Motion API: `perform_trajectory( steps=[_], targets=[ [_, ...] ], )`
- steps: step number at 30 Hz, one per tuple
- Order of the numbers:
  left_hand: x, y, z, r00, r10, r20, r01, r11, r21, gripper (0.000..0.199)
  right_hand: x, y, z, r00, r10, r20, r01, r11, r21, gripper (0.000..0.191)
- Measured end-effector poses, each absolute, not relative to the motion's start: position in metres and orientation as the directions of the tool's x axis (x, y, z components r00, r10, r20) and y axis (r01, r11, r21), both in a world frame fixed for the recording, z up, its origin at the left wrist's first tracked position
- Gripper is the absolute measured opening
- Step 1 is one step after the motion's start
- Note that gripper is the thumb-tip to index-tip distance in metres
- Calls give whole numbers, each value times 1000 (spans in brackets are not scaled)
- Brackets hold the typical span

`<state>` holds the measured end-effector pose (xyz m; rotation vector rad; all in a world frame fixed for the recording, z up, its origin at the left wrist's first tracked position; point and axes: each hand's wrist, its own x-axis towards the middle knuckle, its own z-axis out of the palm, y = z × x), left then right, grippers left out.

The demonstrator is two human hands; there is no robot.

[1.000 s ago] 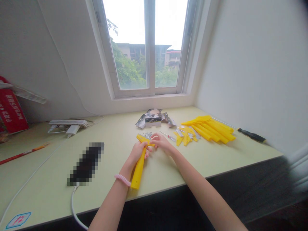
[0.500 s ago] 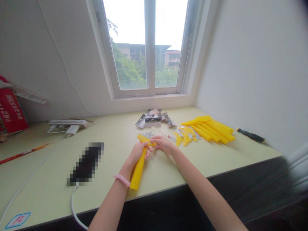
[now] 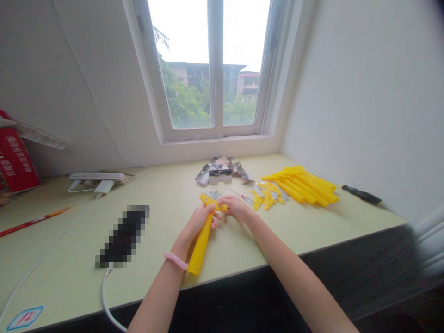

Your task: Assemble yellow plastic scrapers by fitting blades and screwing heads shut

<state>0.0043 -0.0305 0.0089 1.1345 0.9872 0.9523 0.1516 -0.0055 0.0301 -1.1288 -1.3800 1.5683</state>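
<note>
A yellow scraper with a long handle and a wide head lies tilted between my hands near the front edge of the table. My left hand is wrapped round its neck, just below the head. The fingers of my right hand pinch the right end of the head. Small metal screws are scattered just beyond the head. A small screwdriver with a clear and red handle lies past my right hand, beside a pile of yellow head pieces and blades.
Several yellow handles are stacked at the right, near a black-handled screwdriver. Printed packets lie toward the window. At the left are a pixelated dark object with a white cable, a power strip and a red stick.
The scraper's head has shifted very slightly to the right with both hands. My grasp looks much the same.
</note>
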Motion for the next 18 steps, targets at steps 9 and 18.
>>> perform_trajectory(
  steps=[9, 18],
  targets=[
    [-4, -65, 26, -190, 883, 428, 645, -217, 733, 37, 152, -4, 29, -291, 946, -144, -17, -156, -988, 9],
    [29, -97, 33, 233, 878, 418, 956, -285, 68, 48, 153, -2, 26, -323, 933, -161, -41, -184, -982, 14]
  ],
)
